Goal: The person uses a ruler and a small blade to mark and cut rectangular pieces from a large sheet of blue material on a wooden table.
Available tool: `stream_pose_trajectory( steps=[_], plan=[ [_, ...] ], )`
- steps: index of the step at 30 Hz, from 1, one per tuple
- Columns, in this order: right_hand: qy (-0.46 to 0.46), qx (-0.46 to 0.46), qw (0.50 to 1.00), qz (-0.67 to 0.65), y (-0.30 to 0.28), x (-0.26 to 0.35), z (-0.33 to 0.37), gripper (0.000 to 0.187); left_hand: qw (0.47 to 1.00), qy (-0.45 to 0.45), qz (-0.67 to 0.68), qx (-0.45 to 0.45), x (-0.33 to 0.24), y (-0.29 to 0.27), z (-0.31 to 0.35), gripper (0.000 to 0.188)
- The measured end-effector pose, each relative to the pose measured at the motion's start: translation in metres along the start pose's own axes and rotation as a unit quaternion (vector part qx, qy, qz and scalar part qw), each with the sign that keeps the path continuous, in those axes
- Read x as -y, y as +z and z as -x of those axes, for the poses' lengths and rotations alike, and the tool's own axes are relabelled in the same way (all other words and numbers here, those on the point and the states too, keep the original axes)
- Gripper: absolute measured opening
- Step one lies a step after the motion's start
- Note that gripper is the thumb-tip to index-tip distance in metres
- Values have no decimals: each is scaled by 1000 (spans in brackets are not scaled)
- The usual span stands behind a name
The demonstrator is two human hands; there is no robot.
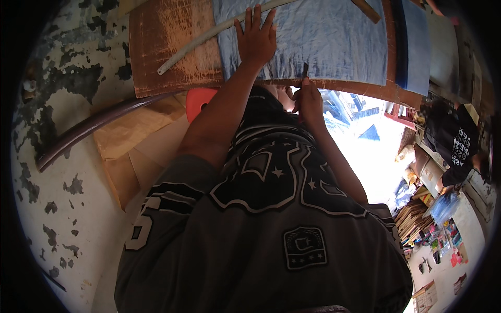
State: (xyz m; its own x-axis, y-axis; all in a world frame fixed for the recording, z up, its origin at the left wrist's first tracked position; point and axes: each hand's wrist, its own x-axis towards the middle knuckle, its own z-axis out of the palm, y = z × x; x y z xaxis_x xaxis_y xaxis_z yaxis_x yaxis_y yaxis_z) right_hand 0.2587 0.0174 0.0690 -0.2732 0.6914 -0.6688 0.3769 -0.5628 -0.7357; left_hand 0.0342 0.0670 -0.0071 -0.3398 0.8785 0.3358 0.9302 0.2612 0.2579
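My left hand [255, 44] lies flat with spread fingers on a blue, streaky plastic-like sheet [334, 47] at the far side of the worn brown board [167, 49]. Under or against its fingers runs a long pale strip [195, 44], which has a small hole near its left end. At the board's near edge my right hand [310, 101] is closed round a slim tool [305, 69] with a dark, flat tip. That tip points away from me over the sheet's near edge. Whether it is a blade or a brush I cannot tell.
A wooden stick [367, 10] lies on the sheet's far right. Beside the sheet are a dark blue strip [400, 44] and a paler blue sheet [416, 47]. A person in a black shirt [453, 135] is at the right, near stacked cardboard [412, 221]. A peeling wall [57, 177] stands left.
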Motion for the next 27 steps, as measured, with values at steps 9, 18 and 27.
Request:
stream_pose_trajectory(
  steps=[9,18,27],
  plan=[
    [-107,-89,989,-55,-39,-18,-25,32,999,-9,41,-7,-3,-7,1,44],
    [-132,-79,988,6,-58,-1,-28,30,999,-21,46,17,1,-10,1,43],
    [-142,-117,981,57,-66,46,-67,32,997,-6,74,31,4,-19,-7,44]
  ],
)
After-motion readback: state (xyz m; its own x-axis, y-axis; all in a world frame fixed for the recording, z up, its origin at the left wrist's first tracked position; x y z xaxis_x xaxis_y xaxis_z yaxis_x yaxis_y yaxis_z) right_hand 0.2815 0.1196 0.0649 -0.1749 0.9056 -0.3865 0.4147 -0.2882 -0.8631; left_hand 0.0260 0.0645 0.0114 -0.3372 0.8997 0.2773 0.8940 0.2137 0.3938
